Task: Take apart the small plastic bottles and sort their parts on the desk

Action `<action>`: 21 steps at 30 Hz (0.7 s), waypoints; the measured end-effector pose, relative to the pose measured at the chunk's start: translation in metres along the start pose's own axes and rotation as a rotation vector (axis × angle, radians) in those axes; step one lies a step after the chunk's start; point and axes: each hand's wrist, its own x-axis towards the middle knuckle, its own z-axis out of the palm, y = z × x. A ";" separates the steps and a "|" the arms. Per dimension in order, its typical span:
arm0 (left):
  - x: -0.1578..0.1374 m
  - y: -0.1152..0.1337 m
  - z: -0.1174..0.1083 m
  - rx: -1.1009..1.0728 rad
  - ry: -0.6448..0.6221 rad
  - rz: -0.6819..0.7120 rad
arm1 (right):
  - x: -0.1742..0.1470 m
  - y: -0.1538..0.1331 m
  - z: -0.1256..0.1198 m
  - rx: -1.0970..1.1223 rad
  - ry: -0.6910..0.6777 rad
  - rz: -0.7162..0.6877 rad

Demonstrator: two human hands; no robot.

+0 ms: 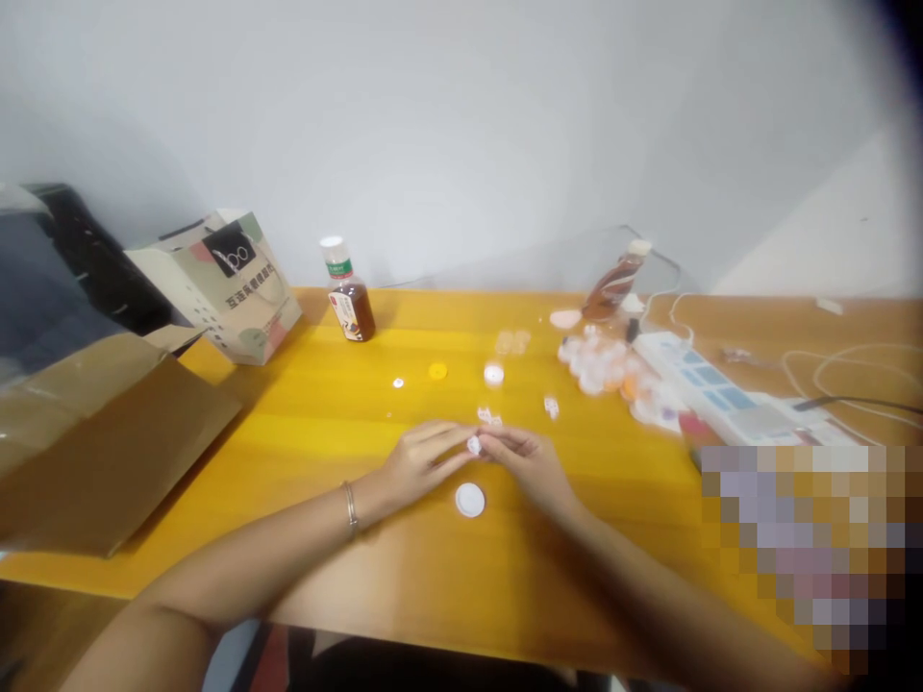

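Over the middle of the yellow wooden table, my left hand [429, 457] and my right hand [530, 466] meet fingertip to fingertip. Between them they pinch a small white round piece [474, 445], too small and blurred to name. A white round lid-like disc [470, 500] lies just below my hands. Right behind my fingers are small white pieces [488, 416], and another white piece [551, 407] is to their right. Farther back lie a white round cap-like piece [493, 373], a yellow disc [437, 371] and a tiny white piece [398, 383].
A cardboard box [108, 432] and a paper bag [237, 288] stand at the left. A dark drink bottle [351, 303] stands at the back, another bottle [612, 284] leans at right. A blurred pile of pieces [598, 363], a power strip [707, 380] and cables [829, 360] occupy the right side.
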 end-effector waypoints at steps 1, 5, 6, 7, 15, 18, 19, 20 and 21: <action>-0.001 -0.002 0.001 0.043 -0.014 0.026 | -0.001 -0.001 0.000 -0.014 0.000 0.004; -0.006 -0.007 0.004 0.193 -0.042 0.131 | -0.003 0.000 0.000 -0.091 -0.006 -0.016; -0.007 -0.008 0.003 0.216 -0.043 0.148 | -0.004 0.002 0.001 -0.120 -0.012 -0.030; -0.008 -0.008 0.003 0.234 -0.050 0.160 | -0.004 0.003 0.001 -0.151 -0.018 -0.043; -0.014 -0.010 0.000 0.371 -0.181 0.236 | -0.007 0.011 0.002 -0.245 -0.025 -0.100; -0.016 -0.011 0.002 0.396 -0.220 0.225 | -0.007 0.011 0.002 -0.283 -0.025 -0.109; -0.017 -0.011 0.003 0.397 -0.235 0.213 | -0.007 0.011 0.002 -0.297 -0.031 -0.113; -0.018 -0.010 0.004 0.393 -0.248 0.194 | -0.007 0.011 0.002 -0.307 -0.037 -0.119; -0.018 -0.010 0.004 0.382 -0.260 0.172 | -0.007 0.012 0.002 -0.313 -0.041 -0.125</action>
